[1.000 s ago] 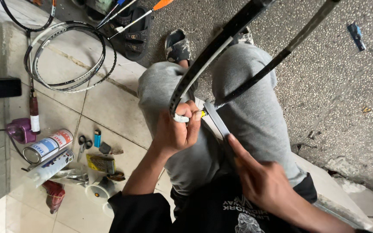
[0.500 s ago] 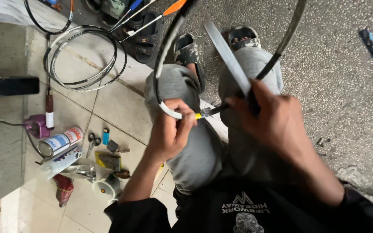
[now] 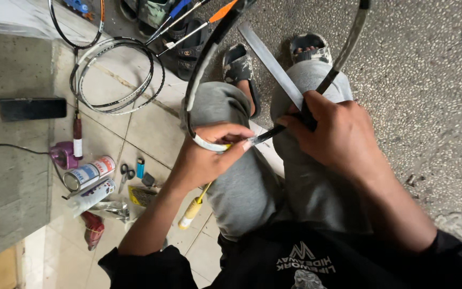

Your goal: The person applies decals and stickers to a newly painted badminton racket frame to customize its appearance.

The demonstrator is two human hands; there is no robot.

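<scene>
Racket frame: we hold a bare, unstrung black racket frame [image 3: 209, 64] across our grey-clad knees, its hoop running up and out of the top of the picture.
Left hand: our left hand [image 3: 204, 158] is closed around the bottom curve of the frame, thumb and fingers pinching a band of white tape [image 3: 209, 144] on the rim.
Right hand: our right hand [image 3: 338, 134] is curled shut on a flat metal blade [image 3: 271, 64], a file or rule by the look of it, which slants up and left from the fist.
Change: a second ago the right hand lay low, below the frame near our lap; it has since risen, and its tool end now meets the frame just beside the left fingertips. The left hand has kept its hold. We judge the work has passed from readying the tool to working at the taped spot.
Edges: the frame's hoop overhangs our sandalled feet [image 3: 239, 67] beyond the knees; the blade tip points away from the body.
Open room: right of the frame, bare speckled pavement lies open. Left of the frame the tiled floor is crowded: more hoops [image 3: 116, 75], spray cans [image 3: 89, 174], small scissors [image 3: 126, 172], a purple tool [image 3: 62, 155].
Below the frame: a yellow-handled tool [image 3: 192, 211] lies under our left forearm.
</scene>
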